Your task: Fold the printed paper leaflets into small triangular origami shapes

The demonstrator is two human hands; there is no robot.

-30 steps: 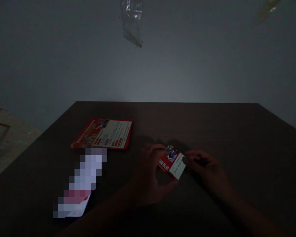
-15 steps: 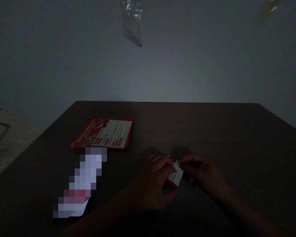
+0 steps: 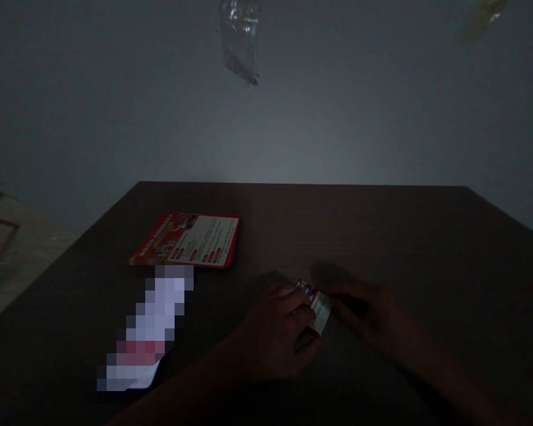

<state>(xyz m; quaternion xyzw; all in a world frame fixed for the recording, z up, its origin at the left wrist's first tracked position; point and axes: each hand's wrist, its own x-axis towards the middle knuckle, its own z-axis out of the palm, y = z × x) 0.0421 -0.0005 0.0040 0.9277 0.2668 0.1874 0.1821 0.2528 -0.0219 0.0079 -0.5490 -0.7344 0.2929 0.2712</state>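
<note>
A small red and white printed card or packet (image 3: 320,313) is held low over the dark table, right of centre. My left hand (image 3: 279,331) is closed on it, fingers over its top and thumb below its near edge. At its upper right edge, the fingertips of my right hand (image 3: 368,313) are pinched together; whether they grip the edge is too dark to tell. Farther left lies a flat red printed card (image 3: 204,239) with a white text panel.
A lit phone (image 3: 153,331), mostly pixelated, lies left of my left forearm, near the red card. The dark wooden table (image 3: 337,225) meets a grey wall, where a clear plastic bag (image 3: 240,44) hangs.
My right hand's lower fingers have drawn in a little, and its fingertips have shifted slightly along the card's edge. More of the card's picture shows between my left fingers.
</note>
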